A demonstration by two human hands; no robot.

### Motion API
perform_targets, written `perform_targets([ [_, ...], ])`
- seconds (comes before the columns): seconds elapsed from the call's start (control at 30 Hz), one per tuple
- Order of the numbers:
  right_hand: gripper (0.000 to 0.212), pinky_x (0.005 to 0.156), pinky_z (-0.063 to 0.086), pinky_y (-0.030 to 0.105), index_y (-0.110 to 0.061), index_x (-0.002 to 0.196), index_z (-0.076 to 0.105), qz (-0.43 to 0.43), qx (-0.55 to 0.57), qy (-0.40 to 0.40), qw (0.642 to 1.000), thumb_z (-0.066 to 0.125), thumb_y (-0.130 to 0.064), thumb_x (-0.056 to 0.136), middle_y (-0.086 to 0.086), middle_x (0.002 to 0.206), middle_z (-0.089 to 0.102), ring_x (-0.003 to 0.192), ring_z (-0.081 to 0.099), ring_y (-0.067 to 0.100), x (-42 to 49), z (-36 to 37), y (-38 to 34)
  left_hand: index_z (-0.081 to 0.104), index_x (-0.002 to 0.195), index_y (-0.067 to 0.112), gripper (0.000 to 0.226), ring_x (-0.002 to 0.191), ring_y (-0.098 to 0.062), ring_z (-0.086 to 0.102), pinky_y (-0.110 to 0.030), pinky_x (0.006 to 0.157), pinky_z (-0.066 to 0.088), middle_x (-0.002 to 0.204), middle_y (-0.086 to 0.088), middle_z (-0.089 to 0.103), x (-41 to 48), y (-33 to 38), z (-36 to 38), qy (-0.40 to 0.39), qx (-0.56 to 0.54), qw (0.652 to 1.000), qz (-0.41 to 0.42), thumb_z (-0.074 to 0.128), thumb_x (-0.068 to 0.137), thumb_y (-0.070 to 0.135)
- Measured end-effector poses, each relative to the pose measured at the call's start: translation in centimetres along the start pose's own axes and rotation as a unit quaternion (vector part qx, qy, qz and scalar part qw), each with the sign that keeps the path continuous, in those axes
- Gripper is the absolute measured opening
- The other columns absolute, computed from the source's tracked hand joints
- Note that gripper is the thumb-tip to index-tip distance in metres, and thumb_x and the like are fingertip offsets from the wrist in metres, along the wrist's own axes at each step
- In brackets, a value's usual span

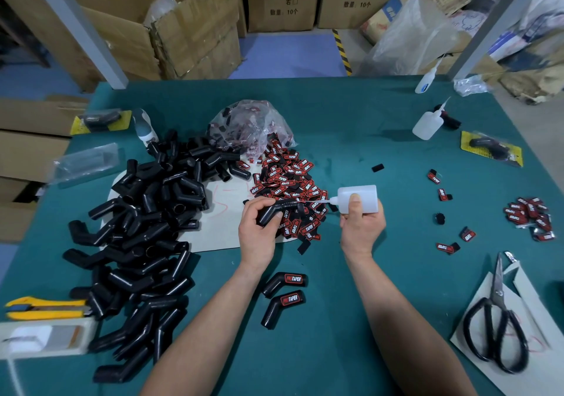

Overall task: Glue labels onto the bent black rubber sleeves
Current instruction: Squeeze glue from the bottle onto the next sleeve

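Holding hand: the left hand gripped one bent black sleeve, fingers curled round it, above the near edge of the large label heap.
Right hand: the right hand was wrapped round one white glue bottle, thumb pressed on its side. The nozzle lay sideways with its tip at the bent black sleeve.
Finished sleeves: two labelled sleeves lay side by side on the green table, between the forearms, red lettering up.
Bare sleeves: one sleeve pile sprawled on the left, too many to count, partly over a cardboard sheet.
Labels: one large label heap of red-and-black pieces spilled from one clear plastic bag at the centre. One small label heap sat at the far right. Four loose labels and two plain black bits were scattered between the heaps.
Spare bottles: two spare glue bottles lay toward the far right corner, well apart from the hands.
Carded sleeves: two packed sleeves on yellow cards, one at each side of the table.
Scissors: one pair of black-handled scissors rested on white paper at the near right.
Knife: one yellow utility knife lay at the left edge.
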State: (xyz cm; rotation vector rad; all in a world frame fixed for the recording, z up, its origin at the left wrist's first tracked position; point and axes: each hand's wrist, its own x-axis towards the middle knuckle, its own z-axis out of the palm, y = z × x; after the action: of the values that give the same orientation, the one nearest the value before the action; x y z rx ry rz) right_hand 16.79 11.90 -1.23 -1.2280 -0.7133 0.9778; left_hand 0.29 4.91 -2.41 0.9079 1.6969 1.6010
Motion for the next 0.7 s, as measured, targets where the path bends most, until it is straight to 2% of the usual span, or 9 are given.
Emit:
perform_targets([
  [0.17,0.03,0.036,0.038,0.02,-0.018,0.079,0.054,0.0,-0.005,-0.005,1.0,0.07,-0.043,0.074,-0.008,0.058,0.057,0.041,0.048,0.012,0.0,-0.03,0.03,0.069,0.103,0.037,0.045,0.115,-0.014,0.064,-0.046,0.11,0.049,0.112,0.014,0.067,-0.06,-0.04,-0.13,0.0,0.001,1.0,-0.002,0.075,0.087,-0.005],
  [0.27,0.03,0.036,0.039,0.021,-0.019,0.079,0.054,0.0,-0.007,-0.001,1.0,0.07,-0.044,0.073,-0.003,0.062,0.057,0.044,0.05,0.013,0.01,-0.07,0.08,0.069,0.101,0.046,0.052,0.114,-0.011,0.064,-0.042,0.109,0.05,0.112,0.017,0.067,-0.05,0.08,-0.11,0.004,0.0,1.0,-0.003,0.075,0.087,-0.004],
  [0.37,0.029,0.037,0.039,0.021,-0.02,0.078,0.054,0.001,-0.012,-0.001,1.0,0.069,-0.044,0.074,-0.01,0.059,0.057,0.045,0.05,0.013,0.06,-0.08,0.12,0.069,0.1,0.053,0.059,0.114,-0.011,0.064,-0.04,0.109,0.05,0.112,0.019,0.067,-0.03,0.16,-0.06,0.006,-0.002,1.0,-0.003,0.075,0.087,-0.004],
  [0.53,0.03,0.037,0.039,0.022,-0.02,0.077,0.053,0.002,-0.024,-0.001,1.0,0.069,-0.045,0.073,-0.011,0.057,0.055,0.044,0.048,0.014,0.04,-0.06,0.16,0.068,0.101,0.054,0.058,0.114,-0.015,0.065,-0.041,0.109,0.05,0.114,0.013,0.068,0.01,0.1,-0.03,0.011,-0.011,1.0,-0.011,0.075,0.088,-0.002],
  [0.7,0.029,0.041,0.041,0.024,-0.022,0.077,0.054,0.0,-0.041,0.0,0.999,0.068,-0.047,0.073,-0.009,0.06,0.056,0.05,0.049,0.021,0.02,-0.14,0.18,0.068,0.102,0.054,0.056,0.113,-0.012,0.065,-0.037,0.107,0.051,0.114,0.016,0.067,-0.03,0.18,-0.05,0.012,-0.012,1.0,-0.014,0.075,0.088,0.0],
])
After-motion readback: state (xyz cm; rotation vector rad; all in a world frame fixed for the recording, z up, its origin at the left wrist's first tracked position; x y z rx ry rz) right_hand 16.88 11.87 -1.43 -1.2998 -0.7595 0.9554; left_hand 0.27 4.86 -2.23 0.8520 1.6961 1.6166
